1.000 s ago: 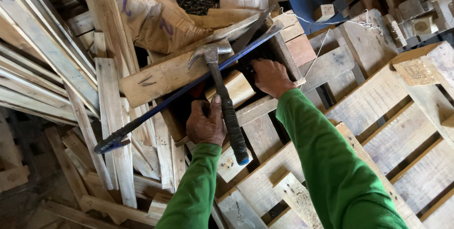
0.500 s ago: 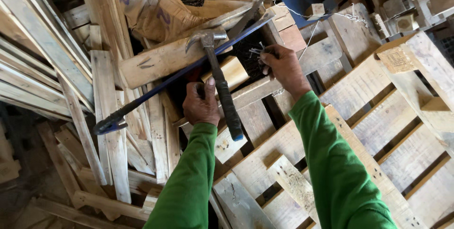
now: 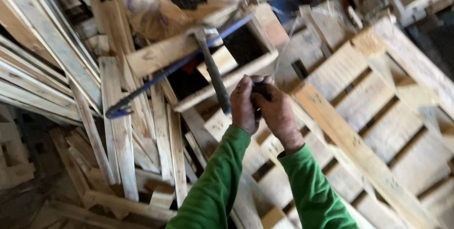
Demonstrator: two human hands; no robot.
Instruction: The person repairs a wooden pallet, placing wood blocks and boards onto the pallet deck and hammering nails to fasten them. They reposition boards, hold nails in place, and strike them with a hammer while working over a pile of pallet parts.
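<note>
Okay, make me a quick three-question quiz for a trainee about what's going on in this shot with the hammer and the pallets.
1. True or false: both hands are closed around the hammer handle.
2. Multiple choice: the blue pry bar lies
A. across the loose boards, under the hammer head
B. in the right hand
C. on the pallet, right of the hands
3. Fill in: the slatted thing under the person's forearms is a wooden ______.

Key:
1. True: left hand and right hand grip it together.
2. A
3. pallet
</note>
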